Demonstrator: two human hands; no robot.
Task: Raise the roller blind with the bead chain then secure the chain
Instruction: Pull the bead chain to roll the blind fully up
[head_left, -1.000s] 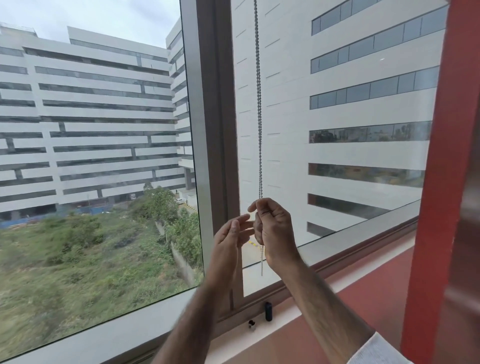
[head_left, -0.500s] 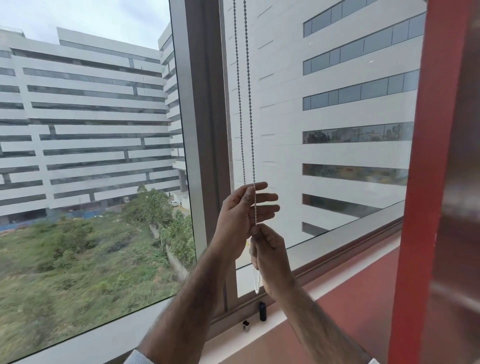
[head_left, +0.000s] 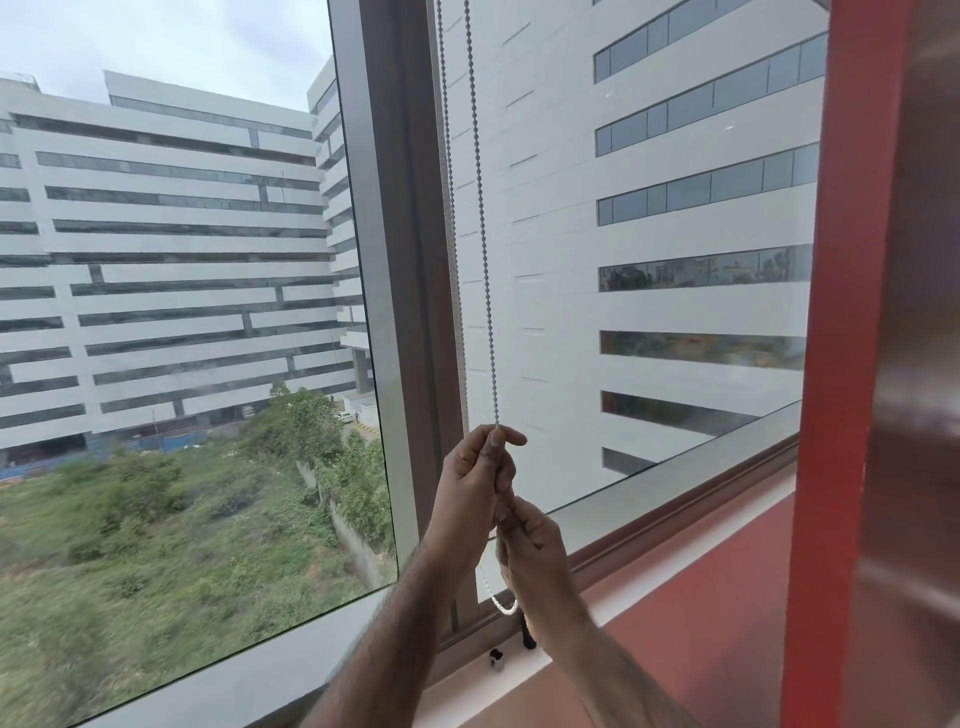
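A white bead chain (head_left: 482, 234) hangs in two strands from above the frame, beside the grey window mullion (head_left: 395, 312). My left hand (head_left: 475, 480) pinches the right strand at its top, fingers closed around it. Just below, my right hand (head_left: 532, 545) grips the same strand. The chain's bottom loop (head_left: 501, 603) dangles below my hands, near the sill. The roller blind itself is out of view above.
A small black clip (head_left: 529, 635) and a smaller fitting (head_left: 496, 657) sit on the white sill (head_left: 519, 675) under the loop. A red pillar (head_left: 841, 364) stands at the right. Large glass panes show buildings and green ground outside.
My left hand has closed its fingers on the strand it earlier only touched with spread fingers. A second ago the right hand was the higher one; now it grips below the left.
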